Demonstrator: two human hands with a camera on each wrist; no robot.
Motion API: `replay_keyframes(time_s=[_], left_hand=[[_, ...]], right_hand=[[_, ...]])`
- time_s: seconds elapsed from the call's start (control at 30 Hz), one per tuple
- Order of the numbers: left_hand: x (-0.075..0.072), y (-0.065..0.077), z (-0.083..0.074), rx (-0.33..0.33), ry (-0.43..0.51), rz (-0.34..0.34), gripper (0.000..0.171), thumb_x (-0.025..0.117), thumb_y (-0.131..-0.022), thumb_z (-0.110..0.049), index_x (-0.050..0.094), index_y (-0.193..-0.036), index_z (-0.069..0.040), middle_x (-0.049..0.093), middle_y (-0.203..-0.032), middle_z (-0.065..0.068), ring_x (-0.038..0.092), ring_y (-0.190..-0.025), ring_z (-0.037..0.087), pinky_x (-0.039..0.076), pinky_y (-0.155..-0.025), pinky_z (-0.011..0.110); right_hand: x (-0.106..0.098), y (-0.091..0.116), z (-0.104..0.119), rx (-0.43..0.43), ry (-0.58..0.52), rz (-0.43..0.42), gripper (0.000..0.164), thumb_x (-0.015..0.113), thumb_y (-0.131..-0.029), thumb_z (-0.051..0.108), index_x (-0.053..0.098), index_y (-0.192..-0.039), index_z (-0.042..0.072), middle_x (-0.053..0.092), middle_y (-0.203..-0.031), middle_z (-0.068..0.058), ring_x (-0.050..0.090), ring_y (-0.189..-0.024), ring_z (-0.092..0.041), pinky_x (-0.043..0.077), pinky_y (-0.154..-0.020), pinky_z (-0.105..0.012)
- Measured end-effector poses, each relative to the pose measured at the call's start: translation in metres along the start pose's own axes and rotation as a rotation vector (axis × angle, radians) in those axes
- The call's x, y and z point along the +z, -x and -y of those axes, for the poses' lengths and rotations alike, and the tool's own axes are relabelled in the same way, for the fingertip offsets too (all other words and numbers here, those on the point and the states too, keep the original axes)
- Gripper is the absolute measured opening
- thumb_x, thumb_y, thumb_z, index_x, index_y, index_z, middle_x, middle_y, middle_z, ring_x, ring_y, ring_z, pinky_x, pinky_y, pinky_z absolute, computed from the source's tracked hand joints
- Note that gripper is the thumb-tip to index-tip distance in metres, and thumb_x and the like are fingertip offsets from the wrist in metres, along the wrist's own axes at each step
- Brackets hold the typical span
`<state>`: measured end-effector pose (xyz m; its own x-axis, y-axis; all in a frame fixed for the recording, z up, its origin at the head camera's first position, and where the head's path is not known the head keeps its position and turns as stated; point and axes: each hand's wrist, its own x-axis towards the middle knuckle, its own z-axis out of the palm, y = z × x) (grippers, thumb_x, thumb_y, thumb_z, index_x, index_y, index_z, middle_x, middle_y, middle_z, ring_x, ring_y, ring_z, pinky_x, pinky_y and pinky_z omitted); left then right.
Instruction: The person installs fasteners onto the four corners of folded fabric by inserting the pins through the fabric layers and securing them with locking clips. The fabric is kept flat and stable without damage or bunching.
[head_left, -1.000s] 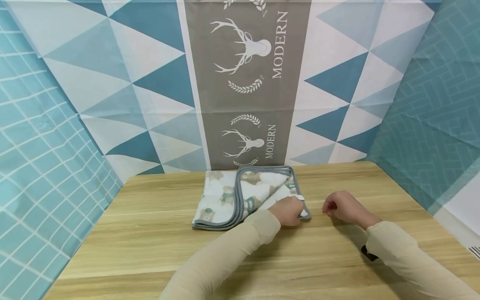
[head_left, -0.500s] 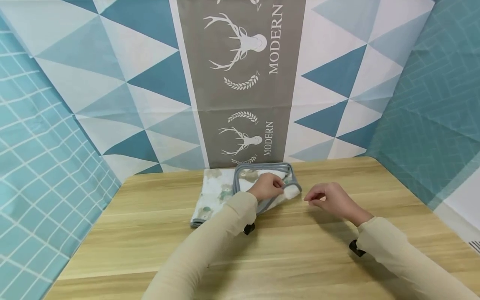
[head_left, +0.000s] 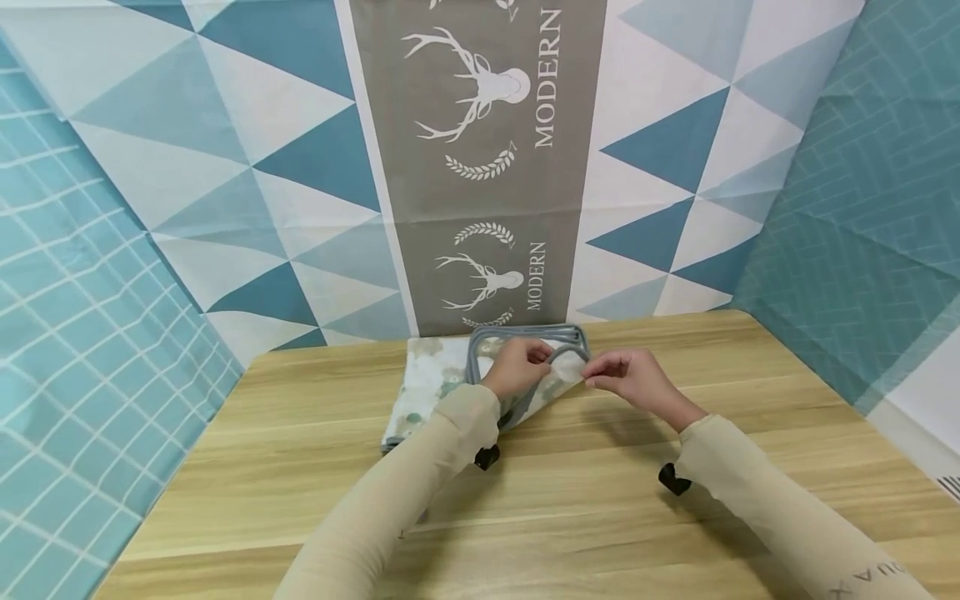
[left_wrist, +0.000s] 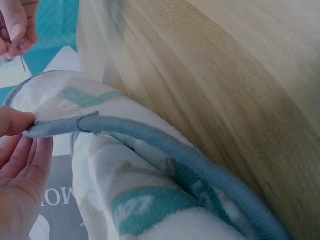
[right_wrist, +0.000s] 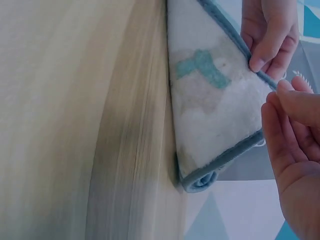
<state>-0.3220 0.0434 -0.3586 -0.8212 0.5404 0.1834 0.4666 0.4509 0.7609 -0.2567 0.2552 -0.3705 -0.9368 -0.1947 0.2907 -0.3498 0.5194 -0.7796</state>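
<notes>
A folded white blanket (head_left: 423,367) with grey trim and a bear print lies at the table's back. My left hand (head_left: 517,367) pinches the trim and lifts a flap. The left wrist view shows the thumb and fingers on the grey edging (left_wrist: 150,137), with a thin loop round it. My right hand (head_left: 626,377) is at the flap's right corner, thumb and fingertips close together. In the right wrist view its fingers (right_wrist: 287,135) cover that corner. A thin dark line shows beside the right fingertips in the left wrist view; I cannot tell whether they hold anything.
The wooden table (head_left: 300,483) spreads in front of the blanket and to both sides. Behind it stands a patterned wall cloth (head_left: 495,192) with deer heads and triangles. Tiled teal coverings (head_left: 862,208) flank it. Dark straps (head_left: 673,479) hang under both sleeves.
The left hand has lifted the blanket's near right corner and carried it back and left. The right hand has moved left, up to that corner.
</notes>
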Motion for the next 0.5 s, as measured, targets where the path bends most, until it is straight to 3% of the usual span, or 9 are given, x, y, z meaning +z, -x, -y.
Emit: replay_keyframes(time_s=[0.23,0.5], left_hand=[[-0.001,0.001,0.001,0.016,0.014,-0.027,0.021,0.064,-0.089,-0.007,0.070,-0.108,0.000,0.071,-0.103,0.016,0.067,-0.096,0.026,0.054,-0.082,0.027],[0.002,0.003,0.000,0.030,0.010,-0.025,0.021,0.063,-0.091,-0.009,0.070,-0.109,-0.001,0.072,-0.103,0.015,0.067,-0.096,0.026,0.054,-0.081,0.025]], right_hand=[[0.002,-0.009,-0.004,0.014,-0.118,-0.001,0.018,0.070,-0.085,0.005,0.072,-0.100,-0.005,0.070,-0.104,-0.025,0.066,-0.080,0.004,0.056,-0.073,-0.019],[0.002,-0.012,-0.011,0.051,-0.226,0.024,0.014,0.068,-0.086,0.002,0.069,-0.093,-0.011,0.073,-0.095,0.007,0.067,-0.090,-0.001,0.057,-0.078,-0.021]])
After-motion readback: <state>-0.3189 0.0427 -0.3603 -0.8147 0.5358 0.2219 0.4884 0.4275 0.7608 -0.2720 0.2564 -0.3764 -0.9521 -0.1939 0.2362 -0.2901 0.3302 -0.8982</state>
